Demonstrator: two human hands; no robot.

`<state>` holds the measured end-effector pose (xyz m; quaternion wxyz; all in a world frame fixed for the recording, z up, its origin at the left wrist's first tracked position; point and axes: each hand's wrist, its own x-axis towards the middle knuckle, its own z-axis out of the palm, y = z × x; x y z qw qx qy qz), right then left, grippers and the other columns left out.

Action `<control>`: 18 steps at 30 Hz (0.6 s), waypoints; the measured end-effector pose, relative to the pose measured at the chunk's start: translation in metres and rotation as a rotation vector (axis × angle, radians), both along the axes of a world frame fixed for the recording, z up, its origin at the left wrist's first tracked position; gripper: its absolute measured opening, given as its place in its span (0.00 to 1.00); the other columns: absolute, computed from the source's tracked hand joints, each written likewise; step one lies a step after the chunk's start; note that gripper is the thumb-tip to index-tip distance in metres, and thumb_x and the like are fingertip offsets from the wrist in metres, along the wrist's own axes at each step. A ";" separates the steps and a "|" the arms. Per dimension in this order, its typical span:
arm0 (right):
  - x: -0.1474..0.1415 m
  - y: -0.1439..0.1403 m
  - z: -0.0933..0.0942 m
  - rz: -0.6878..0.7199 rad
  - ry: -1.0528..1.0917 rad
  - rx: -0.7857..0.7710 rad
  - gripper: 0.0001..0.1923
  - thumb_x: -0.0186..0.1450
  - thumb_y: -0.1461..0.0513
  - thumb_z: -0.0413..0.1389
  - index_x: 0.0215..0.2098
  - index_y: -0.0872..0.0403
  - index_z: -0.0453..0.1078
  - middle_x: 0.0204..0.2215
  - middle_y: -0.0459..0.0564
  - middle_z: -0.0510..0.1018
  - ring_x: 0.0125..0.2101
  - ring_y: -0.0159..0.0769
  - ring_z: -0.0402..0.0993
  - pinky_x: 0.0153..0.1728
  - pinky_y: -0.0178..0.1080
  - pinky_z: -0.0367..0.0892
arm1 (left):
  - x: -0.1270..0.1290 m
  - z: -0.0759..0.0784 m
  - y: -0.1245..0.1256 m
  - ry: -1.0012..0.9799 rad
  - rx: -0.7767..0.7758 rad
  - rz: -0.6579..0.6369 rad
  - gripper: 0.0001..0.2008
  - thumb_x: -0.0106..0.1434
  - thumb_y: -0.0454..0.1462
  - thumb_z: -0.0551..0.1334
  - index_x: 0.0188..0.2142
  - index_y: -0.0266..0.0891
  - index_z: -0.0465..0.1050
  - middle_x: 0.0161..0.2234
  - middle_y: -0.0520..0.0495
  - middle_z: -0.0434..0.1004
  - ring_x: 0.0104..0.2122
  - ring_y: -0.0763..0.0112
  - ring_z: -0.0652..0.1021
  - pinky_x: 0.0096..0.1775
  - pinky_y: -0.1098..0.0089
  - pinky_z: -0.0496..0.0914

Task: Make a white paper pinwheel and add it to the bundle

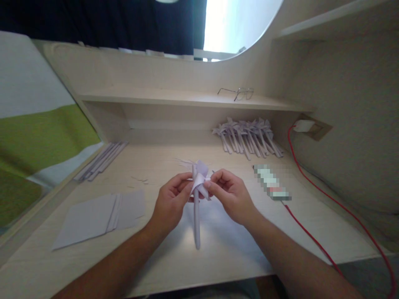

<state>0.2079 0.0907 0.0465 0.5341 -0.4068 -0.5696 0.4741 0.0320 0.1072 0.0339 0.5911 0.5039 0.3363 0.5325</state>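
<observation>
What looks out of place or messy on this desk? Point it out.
Little stands out. A few thin paper scraps lie loose on the desk left of the hands. A red cable trails across its right side.

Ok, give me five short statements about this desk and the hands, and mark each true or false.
1. Both hands, the left hand and the right hand, pinch the paper pinwheel. True.
2. The glasses lie on the desk beside the paper sheets. False: they lie on the shelf above.
3. A pile of finished pinwheels lies at the back right under the shelf. True.
4. The cable is blue. False: it is red.
5. The paper strips lie at the right edge. False: they lie at the left.
</observation>
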 end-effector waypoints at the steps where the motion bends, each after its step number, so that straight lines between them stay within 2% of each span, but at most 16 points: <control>1: 0.000 0.001 -0.002 -0.007 0.014 -0.002 0.14 0.64 0.55 0.66 0.31 0.53 0.68 0.26 0.45 0.75 0.28 0.33 0.73 0.31 0.37 0.66 | 0.001 -0.001 0.000 -0.002 0.008 -0.006 0.14 0.63 0.42 0.70 0.46 0.38 0.77 0.33 0.46 0.86 0.30 0.65 0.85 0.32 0.67 0.80; 6: 0.001 -0.001 0.000 -0.003 0.102 -0.017 0.14 0.62 0.58 0.68 0.32 0.52 0.67 0.26 0.43 0.76 0.28 0.33 0.75 0.31 0.36 0.67 | 0.001 -0.001 -0.005 -0.006 0.095 0.008 0.12 0.65 0.40 0.69 0.46 0.39 0.78 0.33 0.48 0.86 0.31 0.68 0.84 0.36 0.68 0.79; 13: 0.003 -0.003 0.002 0.053 0.215 -0.087 0.06 0.62 0.60 0.64 0.33 0.54 0.71 0.25 0.44 0.78 0.27 0.32 0.74 0.33 0.35 0.69 | 0.000 0.004 -0.013 0.039 0.201 0.037 0.11 0.65 0.36 0.68 0.47 0.40 0.78 0.37 0.47 0.85 0.34 0.68 0.83 0.40 0.68 0.78; 18: -0.002 -0.002 0.000 0.203 0.365 -0.191 0.12 0.66 0.55 0.58 0.32 0.56 0.73 0.27 0.50 0.78 0.28 0.37 0.74 0.34 0.40 0.70 | -0.001 0.015 -0.018 0.027 0.283 -0.050 0.08 0.67 0.34 0.66 0.45 0.39 0.80 0.35 0.47 0.83 0.33 0.69 0.81 0.39 0.67 0.78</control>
